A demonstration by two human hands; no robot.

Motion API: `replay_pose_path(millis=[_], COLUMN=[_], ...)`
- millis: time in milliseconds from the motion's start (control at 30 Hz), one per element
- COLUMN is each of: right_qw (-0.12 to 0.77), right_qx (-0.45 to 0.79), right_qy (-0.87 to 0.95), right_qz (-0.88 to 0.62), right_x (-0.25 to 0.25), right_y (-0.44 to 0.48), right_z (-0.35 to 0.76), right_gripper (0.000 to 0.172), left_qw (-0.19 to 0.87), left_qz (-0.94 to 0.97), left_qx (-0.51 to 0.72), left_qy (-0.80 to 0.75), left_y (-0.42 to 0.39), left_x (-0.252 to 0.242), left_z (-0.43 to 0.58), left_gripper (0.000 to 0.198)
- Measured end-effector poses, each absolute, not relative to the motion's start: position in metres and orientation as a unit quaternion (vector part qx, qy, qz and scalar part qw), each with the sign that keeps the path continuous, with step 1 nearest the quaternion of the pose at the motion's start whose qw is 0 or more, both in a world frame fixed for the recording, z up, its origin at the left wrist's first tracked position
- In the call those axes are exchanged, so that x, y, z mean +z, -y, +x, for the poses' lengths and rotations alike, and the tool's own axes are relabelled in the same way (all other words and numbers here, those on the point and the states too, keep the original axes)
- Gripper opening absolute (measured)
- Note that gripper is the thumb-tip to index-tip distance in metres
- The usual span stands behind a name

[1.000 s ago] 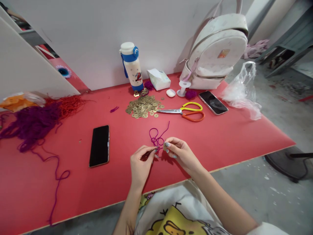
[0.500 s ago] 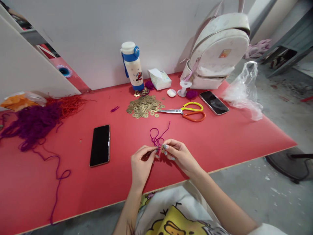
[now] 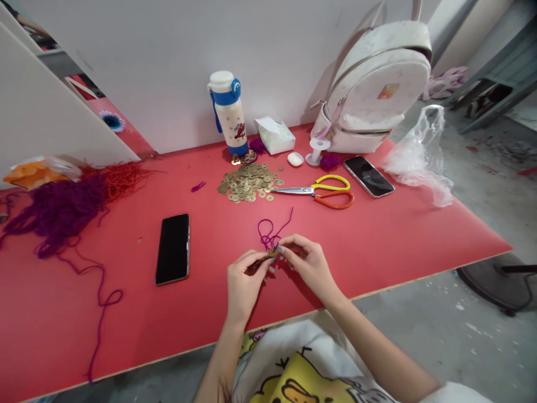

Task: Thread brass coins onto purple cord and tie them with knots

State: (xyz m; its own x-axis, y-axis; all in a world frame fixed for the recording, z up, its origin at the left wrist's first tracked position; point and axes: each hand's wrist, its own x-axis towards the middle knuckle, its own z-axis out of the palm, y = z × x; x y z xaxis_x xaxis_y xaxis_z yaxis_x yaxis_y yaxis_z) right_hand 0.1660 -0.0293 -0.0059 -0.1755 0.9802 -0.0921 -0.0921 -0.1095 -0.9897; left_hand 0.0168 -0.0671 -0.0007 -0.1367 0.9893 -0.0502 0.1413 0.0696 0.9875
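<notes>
Over the near middle of the red table, my two hands meet fingertip to fingertip. My left hand (image 3: 247, 277) is closed in a pinch on a brass coin (image 3: 273, 252) with a hole, and on purple cord beside it. Facing it, my right hand (image 3: 306, 263) pinches purple cord at the coin's right side; the fingertips hide the exact hold. Loose loops of purple cord (image 3: 268, 232) lie on the table just beyond the fingers. Farther back is a heap of brass coins (image 3: 247, 182), with scissors (image 3: 314, 191) with yellow and orange handles touching its right side.
A black phone (image 3: 173, 249) lies left of my hands, another phone (image 3: 369, 176) at the back right. Purple yarn (image 3: 62, 210) is piled at left. A bottle (image 3: 229, 115), tissue pack (image 3: 277, 137), white spool (image 3: 318, 152), backpack (image 3: 373, 89) and plastic bag (image 3: 419, 162) stand behind.
The coin from my right fingertips has moved left and now sits at my left fingertips, against the cord. My right hand has shifted slightly left and up.
</notes>
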Motion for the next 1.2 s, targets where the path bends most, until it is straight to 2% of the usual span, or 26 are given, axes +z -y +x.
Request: replay_pose_path(millis=[133,333,500,700,900,1033,1200], right_qw=[0.452,0.44,0.43,0.477,0.471,0.562,0.677], right_qx=[0.531,0.497,0.458,0.412,0.487,0.484,0.407], right_qy=[0.536,0.58,0.648,0.653,0.599,0.541,0.541], right_qz=[-0.475,-0.473,-0.43,-0.42,-0.427,-0.397,-0.287], right_x=[-0.01,-0.011,-0.005,-0.006,0.025,0.064,0.109], right_y=[0.029,0.032,0.034,0.028,0.014,0.006,-0.002], right_z=[0.167,0.169,0.168,0.162,0.178,0.202,0.221], right_gripper=[0.014,0.011,0.024,0.023,0.018,0.026,0.03], left_qw=[0.467,0.476,0.469,0.481,0.46,0.433,0.426], left_qz=[0.46,0.447,0.444,0.429,0.433,0.437,0.445], left_qx=[0.485,0.489,0.5,0.502,0.511,0.501,0.488], left_qy=[-0.579,-0.579,-0.577,-0.577,-0.584,-0.609,-0.618], left_y=[0.066,0.066,0.064,0.064,0.066,0.07,0.072], left_x=[0.0,-0.003,-0.002,-0.001,-0.001,-0.005,-0.01], left_z=[0.017,0.016,0.016,0.016,0.012,0.01,0.012], left_gripper=[0.01,0.009,0.007,0.007,0.011,0.019,0.035])
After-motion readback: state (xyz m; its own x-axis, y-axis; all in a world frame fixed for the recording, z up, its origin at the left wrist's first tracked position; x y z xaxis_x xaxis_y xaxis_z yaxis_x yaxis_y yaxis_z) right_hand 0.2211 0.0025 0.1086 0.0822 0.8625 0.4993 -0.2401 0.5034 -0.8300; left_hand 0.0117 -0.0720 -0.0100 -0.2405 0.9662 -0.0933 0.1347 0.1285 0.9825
